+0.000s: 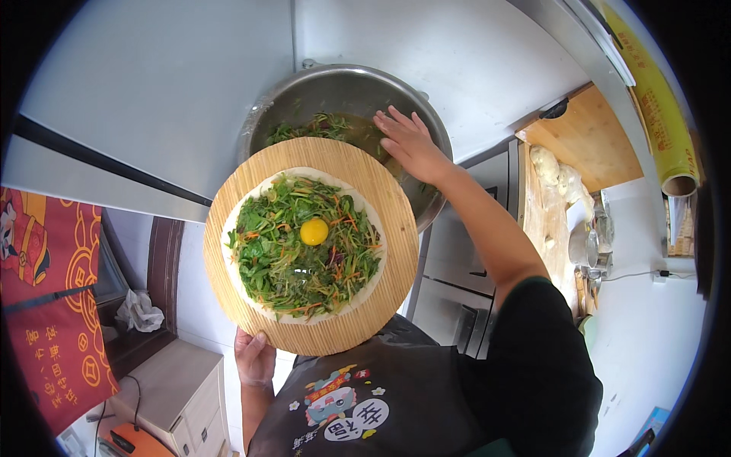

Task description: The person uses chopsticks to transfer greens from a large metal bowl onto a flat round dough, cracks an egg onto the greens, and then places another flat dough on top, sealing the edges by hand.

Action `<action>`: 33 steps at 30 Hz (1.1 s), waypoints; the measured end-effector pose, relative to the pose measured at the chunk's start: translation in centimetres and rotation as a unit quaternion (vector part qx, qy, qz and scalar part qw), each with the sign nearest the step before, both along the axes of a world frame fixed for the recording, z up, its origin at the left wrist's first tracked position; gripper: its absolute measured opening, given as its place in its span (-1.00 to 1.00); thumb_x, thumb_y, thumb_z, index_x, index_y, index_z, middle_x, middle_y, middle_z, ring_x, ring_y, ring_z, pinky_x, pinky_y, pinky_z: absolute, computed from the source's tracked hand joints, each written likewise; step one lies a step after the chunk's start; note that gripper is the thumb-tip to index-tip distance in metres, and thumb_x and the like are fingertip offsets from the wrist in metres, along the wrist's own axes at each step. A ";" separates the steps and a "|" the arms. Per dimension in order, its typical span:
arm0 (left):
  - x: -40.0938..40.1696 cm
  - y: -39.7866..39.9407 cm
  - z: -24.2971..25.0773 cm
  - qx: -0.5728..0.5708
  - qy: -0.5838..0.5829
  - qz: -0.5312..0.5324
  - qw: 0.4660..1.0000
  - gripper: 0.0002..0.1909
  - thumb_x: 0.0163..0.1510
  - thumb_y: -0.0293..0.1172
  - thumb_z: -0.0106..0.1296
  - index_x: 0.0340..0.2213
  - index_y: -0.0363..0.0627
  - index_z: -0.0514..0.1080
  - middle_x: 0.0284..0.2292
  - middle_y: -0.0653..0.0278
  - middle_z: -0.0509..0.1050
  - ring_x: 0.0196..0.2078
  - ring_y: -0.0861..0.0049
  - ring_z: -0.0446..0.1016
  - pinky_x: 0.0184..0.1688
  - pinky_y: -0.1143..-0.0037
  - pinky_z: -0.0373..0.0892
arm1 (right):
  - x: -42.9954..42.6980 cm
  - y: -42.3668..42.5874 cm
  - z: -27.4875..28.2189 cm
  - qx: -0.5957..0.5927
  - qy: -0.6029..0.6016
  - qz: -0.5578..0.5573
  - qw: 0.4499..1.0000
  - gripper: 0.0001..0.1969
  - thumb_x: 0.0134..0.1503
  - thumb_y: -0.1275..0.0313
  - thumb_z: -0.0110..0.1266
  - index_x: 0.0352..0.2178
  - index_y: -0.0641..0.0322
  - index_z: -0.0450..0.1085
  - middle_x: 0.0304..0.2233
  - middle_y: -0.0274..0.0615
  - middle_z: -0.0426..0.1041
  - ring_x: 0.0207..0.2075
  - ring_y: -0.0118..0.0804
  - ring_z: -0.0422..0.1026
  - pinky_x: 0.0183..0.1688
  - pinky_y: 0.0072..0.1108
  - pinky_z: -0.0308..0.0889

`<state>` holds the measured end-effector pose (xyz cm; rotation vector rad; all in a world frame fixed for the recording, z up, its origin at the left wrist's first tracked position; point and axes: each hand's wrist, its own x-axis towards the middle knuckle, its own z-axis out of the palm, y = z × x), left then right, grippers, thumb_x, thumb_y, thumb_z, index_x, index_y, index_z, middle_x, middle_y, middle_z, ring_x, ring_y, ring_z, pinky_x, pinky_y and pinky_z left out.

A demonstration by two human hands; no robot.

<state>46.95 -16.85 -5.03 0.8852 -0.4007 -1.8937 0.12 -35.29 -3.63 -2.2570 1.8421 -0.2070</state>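
Note:
My left hand (254, 359) grips the near left edge of a round, ridged wooden board (394, 274), thumb on top. On the board lies a thin round of pale dough (234, 285). Chopped leafy greens with carrot shreds (268, 268) are spread over it almost to its rim. A raw egg yolk (314, 232) sits whole near the centre, with clear egg white below it. My right hand (412, 145) hovers with spread fingers over a large steel basin (337, 85), holding nothing. More mixed greens (328, 127) and some liquid are in the basin, partly hidden by the board.
To the right, a floured wooden worktop (545, 228) carries dough lumps in plastic (545, 165) and a metal pot (579, 248). A roll of yellow film (665, 125) is at upper right. A red printed curtain (54, 343) hangs at left, near a pale cabinet (177, 383).

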 end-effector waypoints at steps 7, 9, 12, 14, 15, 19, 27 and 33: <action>1.5 -1.8 -1.5 -0.002 0.006 -0.026 1.000 -0.38 0.09 -0.58 0.02 0.19 -0.35 0.14 0.08 0.05 0.41 0.14 0.27 0.40 0.22 0.28 0.28 | 6.4 4.4 6.2 -0.037 -0.021 0.220 0.975 -0.33 0.36 -0.04 -0.39 0.34 0.13 0.04 0.37 -0.14 0.04 0.44 -0.07 -0.19 0.43 -0.11 -0.48; 1.9 -2.5 -1.2 -0.004 0.012 -0.033 0.999 -0.38 0.09 -0.60 0.01 0.19 -0.36 0.14 0.08 0.04 0.41 0.14 0.27 0.39 0.23 0.28 0.26 | 7.5 3.9 6.1 -0.043 -0.010 0.230 0.972 -0.31 0.35 -0.07 -0.39 0.34 0.12 0.03 0.37 -0.17 0.04 0.44 -0.08 -0.21 0.43 -0.11 -0.51; 2.0 -3.5 -0.9 -0.008 0.019 -0.037 0.999 -0.38 0.08 -0.61 0.01 0.18 -0.36 0.15 0.08 0.04 0.41 0.15 0.26 0.39 0.24 0.27 0.25 | 8.9 3.1 6.1 -0.067 -0.019 0.232 0.970 -0.36 0.33 0.02 -0.24 0.33 0.09 0.05 0.36 -0.19 0.05 0.44 -0.14 -0.20 0.43 -0.11 -0.47; 2.7 -3.9 -1.4 -0.010 0.018 -0.044 0.999 -0.39 0.08 -0.61 0.00 0.18 -0.36 0.16 0.08 0.03 0.41 0.15 0.25 0.38 0.24 0.27 0.25 | 9.8 2.6 6.2 -0.061 -0.029 0.243 0.968 -0.34 0.33 -0.02 -0.26 0.33 0.11 0.04 0.37 -0.20 0.05 0.44 -0.16 -0.20 0.44 -0.10 -0.48; 2.9 -4.0 -1.6 -0.012 0.019 -0.049 0.999 -0.39 0.08 -0.61 0.00 0.18 -0.36 0.16 0.08 0.03 0.40 0.15 0.25 0.38 0.24 0.27 0.25 | 10.1 2.4 6.0 -0.062 -0.028 0.242 0.968 -0.34 0.33 -0.02 -0.26 0.33 0.11 0.04 0.37 -0.20 0.05 0.44 -0.16 -0.20 0.44 -0.10 -0.48; 3.2 -4.5 -1.7 -0.010 0.013 -0.052 0.998 -0.38 0.08 -0.60 0.01 0.18 -0.36 0.15 0.09 0.02 0.40 0.15 0.25 0.38 0.24 0.26 0.24 | 10.5 2.3 5.6 -0.055 -0.003 0.232 0.971 -0.28 0.32 -0.06 -0.29 0.34 0.19 -0.01 0.36 -0.12 0.03 0.44 -0.17 -0.20 0.43 -0.10 -0.49; 2.8 -4.1 -2.5 -0.037 0.019 -0.042 0.998 -0.36 0.09 -0.56 0.03 0.20 -0.34 0.14 0.10 0.05 0.39 0.16 0.25 0.37 0.23 0.27 0.26 | 9.0 6.6 7.5 -0.032 0.039 0.218 0.975 -0.16 0.23 -0.04 -0.09 0.35 0.29 -0.10 0.35 -0.03 0.04 0.44 -0.14 -0.18 0.43 -0.08 -0.47; 2.3 -4.6 -2.9 -0.052 0.021 -0.038 0.998 -0.36 0.09 -0.53 0.06 0.19 -0.33 0.15 0.10 0.04 0.39 0.14 0.25 0.40 0.21 0.29 0.30 | 8.8 9.8 6.9 -0.029 0.079 0.210 0.974 -0.02 0.20 -0.27 -0.36 0.35 0.36 -0.15 0.37 0.01 -0.01 0.44 -0.10 -0.20 0.42 -0.05 -0.49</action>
